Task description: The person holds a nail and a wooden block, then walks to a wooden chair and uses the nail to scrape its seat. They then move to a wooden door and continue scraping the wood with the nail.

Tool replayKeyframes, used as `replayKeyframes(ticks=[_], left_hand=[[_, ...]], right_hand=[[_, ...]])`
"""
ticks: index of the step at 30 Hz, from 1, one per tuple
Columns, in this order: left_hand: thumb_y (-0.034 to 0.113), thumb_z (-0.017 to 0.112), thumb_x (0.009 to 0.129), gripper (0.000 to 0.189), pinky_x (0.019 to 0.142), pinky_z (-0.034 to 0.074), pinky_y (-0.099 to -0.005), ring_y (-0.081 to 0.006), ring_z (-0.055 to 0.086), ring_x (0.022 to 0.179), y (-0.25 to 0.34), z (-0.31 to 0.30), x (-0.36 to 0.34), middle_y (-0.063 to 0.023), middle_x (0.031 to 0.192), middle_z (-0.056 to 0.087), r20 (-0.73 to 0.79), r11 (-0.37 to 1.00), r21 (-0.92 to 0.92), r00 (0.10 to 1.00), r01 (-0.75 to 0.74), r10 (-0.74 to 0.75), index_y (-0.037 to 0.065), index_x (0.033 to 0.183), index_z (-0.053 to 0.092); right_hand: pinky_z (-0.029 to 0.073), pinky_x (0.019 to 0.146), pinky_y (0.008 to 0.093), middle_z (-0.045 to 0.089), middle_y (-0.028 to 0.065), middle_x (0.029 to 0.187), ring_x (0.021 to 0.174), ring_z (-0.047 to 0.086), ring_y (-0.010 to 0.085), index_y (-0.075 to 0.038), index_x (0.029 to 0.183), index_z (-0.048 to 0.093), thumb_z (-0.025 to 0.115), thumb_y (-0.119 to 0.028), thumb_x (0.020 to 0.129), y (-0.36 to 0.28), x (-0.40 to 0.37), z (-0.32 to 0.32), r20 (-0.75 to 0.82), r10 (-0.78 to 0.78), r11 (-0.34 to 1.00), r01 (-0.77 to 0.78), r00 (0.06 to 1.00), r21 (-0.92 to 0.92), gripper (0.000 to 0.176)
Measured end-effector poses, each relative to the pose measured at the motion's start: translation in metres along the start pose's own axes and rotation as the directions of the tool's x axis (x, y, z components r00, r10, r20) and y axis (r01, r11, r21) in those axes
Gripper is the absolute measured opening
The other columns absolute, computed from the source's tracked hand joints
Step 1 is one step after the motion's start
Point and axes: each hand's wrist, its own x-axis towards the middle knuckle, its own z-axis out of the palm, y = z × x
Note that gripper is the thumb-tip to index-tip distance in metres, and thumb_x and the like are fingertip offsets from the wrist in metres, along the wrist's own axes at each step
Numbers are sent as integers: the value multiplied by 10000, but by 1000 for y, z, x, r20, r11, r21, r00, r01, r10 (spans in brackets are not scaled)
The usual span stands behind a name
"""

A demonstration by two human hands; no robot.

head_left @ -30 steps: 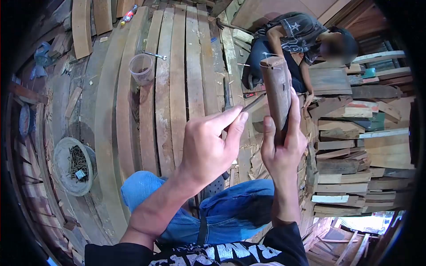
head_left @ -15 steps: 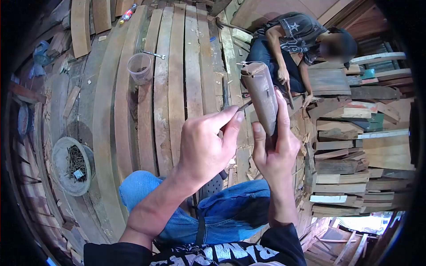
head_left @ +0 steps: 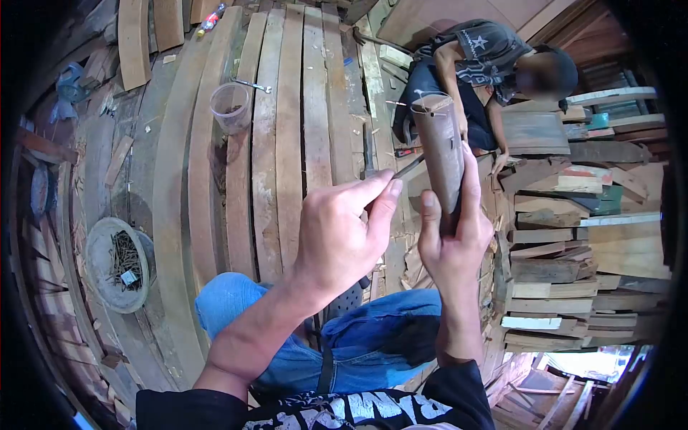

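Note:
Upright in my right hand (head_left: 456, 233) is a long brown wooden piece (head_left: 438, 140), with the thumb on its near side and the fingers along its right edge. Its far end has a flat face, with thin nail-like bits of metal (head_left: 399, 103) sticking out to the left. A small dark slot marks its side. My left hand (head_left: 344, 233) pinches a thin dark metal rod (head_left: 410, 167) between thumb and forefinger. The rod's tip points up and right, close to the wooden piece's left side. Its other end is hidden in my fingers.
Long planks (head_left: 287, 143) cover the floor ahead. A bucket of nails (head_left: 98, 276) stands at left, a clear plastic tub (head_left: 229, 122) and a wrench (head_left: 252, 87) farther off. Another person (head_left: 484, 64) sits opposite. Stacked wood (head_left: 552, 287) lies at right.
The wooden piece has shifted slightly right and stands more upright. My left hand, still pinching the rod, has moved a little right along with it.

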Motion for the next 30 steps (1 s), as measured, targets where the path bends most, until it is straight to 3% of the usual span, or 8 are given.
replayKeyframes(ticks=[2,6,8,11,16,27,28,30], left_hand=[[130,665,886,207,556,508,-379,-360,668,632,1,3,2,-248,758,656,-11,999,-28,1000,-18,17,-50,979,710],[138,664,888,214,552,509,-371,-344,669,616,2,0,0,-241,742,656,-16,1000,9,1000,-21,21,-50,977,712],[145,664,889,220,550,508,-369,-339,670,613,4,-1,0,-242,747,656,8,999,-17,999,47,-47,-49,979,713],[134,666,884,212,549,507,-373,-341,672,621,3,0,-2,-243,743,654,-3,1000,-3,1000,6,-6,-50,979,712],[126,662,884,202,551,504,-378,-352,667,627,2,1,-2,-248,745,650,-16,999,15,999,-42,43,-47,974,713],[123,669,879,204,593,524,-375,-347,684,669,1,0,-1,-245,792,666,-23,1000,9,1000,-16,16,-45,984,715],[123,669,879,204,593,524,-375,-347,684,669,-1,1,-3,-245,792,666,-20,1000,11,1000,-13,13,-45,984,715],[116,676,871,197,579,516,-370,-342,678,649,-2,6,-4,-234,781,671,-27,993,-110,998,52,-56,-43,981,716]], right_hand=[[524,572,350,696,199,956,659,690,275,-34,1420,449,698,-110,862,4,-4,9,-41,-145,989,146,989,25,616],[521,568,349,696,202,974,634,678,268,-38,1412,463,709,-103,853,-2,1,0,-21,13,999,-12,1000,53,614],[520,562,338,695,204,961,641,687,261,-43,1416,458,707,-87,851,-2,0,6,-58,-136,989,139,989,45,619],[534,589,346,696,206,950,702,708,284,-50,1408,474,714,-100,848,-1,1,1,-43,-20,999,21,999,29,611],[541,606,347,674,215,1090,745,713,297,-38,1406,467,707,-109,849,2,2,0,-68,-103,995,104,992,2,610],[532,576,347,693,200,1025,702,708,294,-45,1418,456,713,-101,842,-1,-2,-1,12,-57,998,57,998,-25,632],[524,556,346,693,198,937,640,689,279,-53,1419,461,718,-100,836,7,2,5,-90,-145,989,143,985,-34,639],[520,547,349,686,205,895,615,679,282,-55,1419,461,718,-98,835,-2,-3,1,-33,-68,997,67,997,-32,639]])
